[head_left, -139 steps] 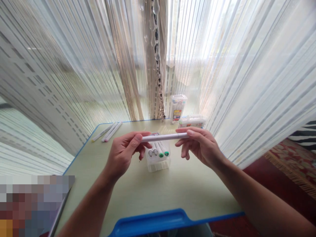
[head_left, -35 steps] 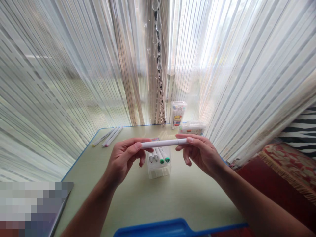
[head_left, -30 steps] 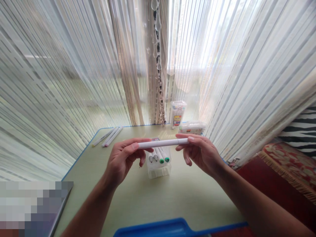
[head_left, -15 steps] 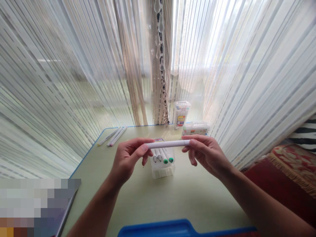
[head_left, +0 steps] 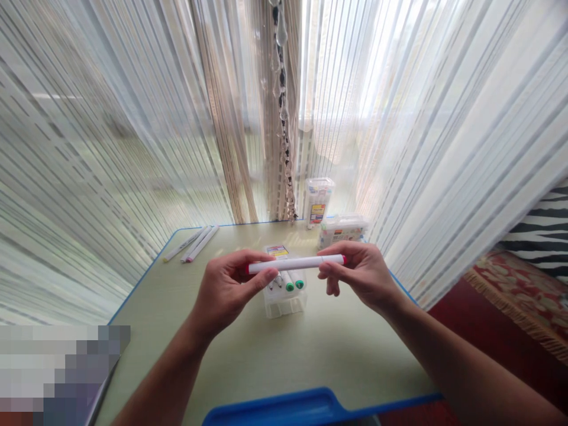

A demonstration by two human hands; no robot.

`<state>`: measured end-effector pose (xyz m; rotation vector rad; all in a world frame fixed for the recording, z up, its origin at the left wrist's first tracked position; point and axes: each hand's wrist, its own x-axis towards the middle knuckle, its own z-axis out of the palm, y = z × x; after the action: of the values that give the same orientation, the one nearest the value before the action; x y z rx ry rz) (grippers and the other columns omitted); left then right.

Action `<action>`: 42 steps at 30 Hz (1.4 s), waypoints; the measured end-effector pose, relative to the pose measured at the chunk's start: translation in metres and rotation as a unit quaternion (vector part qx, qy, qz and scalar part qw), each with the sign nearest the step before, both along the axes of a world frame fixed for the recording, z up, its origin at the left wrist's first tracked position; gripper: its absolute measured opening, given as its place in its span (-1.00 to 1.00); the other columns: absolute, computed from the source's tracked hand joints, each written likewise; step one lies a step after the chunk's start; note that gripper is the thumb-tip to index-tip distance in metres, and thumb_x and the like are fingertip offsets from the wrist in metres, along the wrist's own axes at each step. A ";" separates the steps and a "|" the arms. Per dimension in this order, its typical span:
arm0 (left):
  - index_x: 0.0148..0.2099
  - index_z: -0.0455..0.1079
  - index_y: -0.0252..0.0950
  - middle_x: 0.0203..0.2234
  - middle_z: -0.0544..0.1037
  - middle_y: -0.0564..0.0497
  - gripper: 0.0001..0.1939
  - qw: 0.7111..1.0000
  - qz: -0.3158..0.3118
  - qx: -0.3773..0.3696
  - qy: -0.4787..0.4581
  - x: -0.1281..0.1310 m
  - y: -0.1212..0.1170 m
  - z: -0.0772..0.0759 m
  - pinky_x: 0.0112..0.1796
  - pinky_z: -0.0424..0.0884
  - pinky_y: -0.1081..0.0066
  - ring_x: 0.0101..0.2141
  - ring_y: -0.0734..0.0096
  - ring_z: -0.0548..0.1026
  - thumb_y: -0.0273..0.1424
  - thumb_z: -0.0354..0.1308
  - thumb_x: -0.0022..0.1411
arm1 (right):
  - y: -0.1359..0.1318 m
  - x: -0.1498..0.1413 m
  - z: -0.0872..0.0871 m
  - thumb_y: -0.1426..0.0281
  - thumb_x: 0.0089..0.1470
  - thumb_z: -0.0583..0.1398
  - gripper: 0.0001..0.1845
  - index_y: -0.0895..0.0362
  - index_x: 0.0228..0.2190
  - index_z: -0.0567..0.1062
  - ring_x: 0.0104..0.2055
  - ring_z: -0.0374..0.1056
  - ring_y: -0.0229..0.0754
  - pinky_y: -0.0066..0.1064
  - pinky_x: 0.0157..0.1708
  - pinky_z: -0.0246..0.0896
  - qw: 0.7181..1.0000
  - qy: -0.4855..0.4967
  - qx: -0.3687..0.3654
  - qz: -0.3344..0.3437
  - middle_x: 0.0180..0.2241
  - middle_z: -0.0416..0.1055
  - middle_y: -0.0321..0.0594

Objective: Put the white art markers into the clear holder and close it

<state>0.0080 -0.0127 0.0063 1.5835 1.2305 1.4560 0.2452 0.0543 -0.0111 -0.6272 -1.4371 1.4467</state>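
Note:
A white marker (head_left: 297, 263) with red-pink ends is held level above the table between my two hands. My left hand (head_left: 231, 284) pinches its left end between thumb and fingers. At the other end, near the cap seam, my right hand (head_left: 357, 272) is closed on it with thumb and fingertips. Below and behind the marker stands a clear plastic case (head_left: 286, 305). Several markers lie on it, two with green ends (head_left: 294, 285) and others with greyish tips; the held marker partly hides them.
Several white markers (head_left: 199, 244) lie at the table's far left. Toward the back stand an upright clear marker box (head_left: 318, 204) and a lower clear box (head_left: 341, 231). String curtains (head_left: 110, 118) hang around the table. A blue tray edge (head_left: 275, 408) is at the front.
My fingers have shifted on the marker, so its red-pink ends now show. The view has moved slightly, and the objects on the table appear a little farther left.

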 end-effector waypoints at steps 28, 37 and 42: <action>-0.02 0.61 -0.38 -0.43 0.66 -0.14 -0.72 0.978 -0.096 -0.019 -0.184 -0.009 0.004 -0.005 -0.59 0.38 0.51 -0.61 0.49 0.48 -0.32 0.25 0.33 | 0.000 0.004 0.006 0.32 0.20 0.30 -0.74 0.18 -0.12 0.67 -0.65 0.51 -0.19 -0.48 -0.70 0.39 0.989 0.116 -0.054 0.078 -0.37 0.67 -0.06; -0.07 0.61 -0.41 -0.48 0.65 -0.09 -0.75 0.992 -0.062 -0.010 -0.109 -0.005 0.003 -0.002 -0.60 0.39 0.52 -0.64 0.53 0.45 -0.34 0.27 0.31 | 0.002 0.002 0.002 0.26 0.22 0.32 -0.74 0.18 -0.16 0.66 -0.65 0.51 -0.21 -0.50 -0.71 0.38 0.995 0.087 -0.027 0.043 -0.38 0.66 -0.09; -0.12 0.61 -0.40 -0.54 0.64 -0.03 -0.77 0.996 -0.047 -0.016 -0.072 -0.002 0.002 -0.001 -0.62 0.40 0.55 -0.67 0.57 0.42 -0.38 0.37 0.20 | 0.003 0.003 -0.002 0.31 0.13 0.40 -0.79 0.18 -0.22 0.66 -0.68 0.49 -0.22 -0.52 -0.73 0.37 0.997 0.063 -0.001 0.035 -0.44 0.65 -0.13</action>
<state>0.0060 -0.0104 0.0051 1.4675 1.0771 1.4567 0.2479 0.0577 -0.0127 -0.4817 -1.3705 1.5154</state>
